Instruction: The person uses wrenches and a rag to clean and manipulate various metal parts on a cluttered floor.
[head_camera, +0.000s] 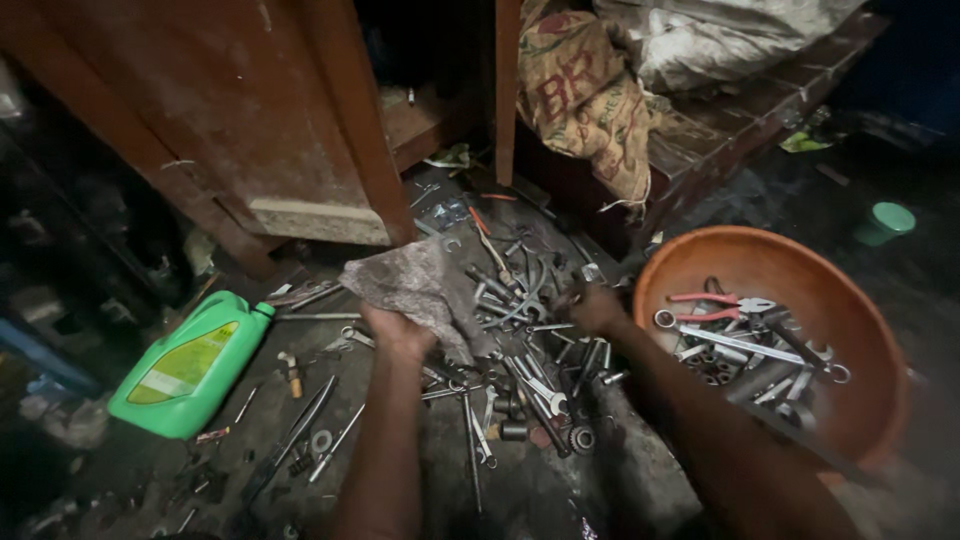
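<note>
Two hands over scattered tools on a grimy floor.
A green jug (190, 366) with a yellow label lies left; the left hand (398, 332) clutches a grey rag (420, 285), the right hand (592, 308) reaches into the wrenches (520, 340), grip unclear; an orange basin (860, 330) sits right, a printed sack (585, 95) behind.

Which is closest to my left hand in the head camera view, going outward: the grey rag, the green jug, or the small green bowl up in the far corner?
1. Grey rag: gripped by the left hand, just above it.
2. Green jug: lying on the floor off to the left.
3. Small green bowl: far upper right, beyond the orange basin of tools.
</note>
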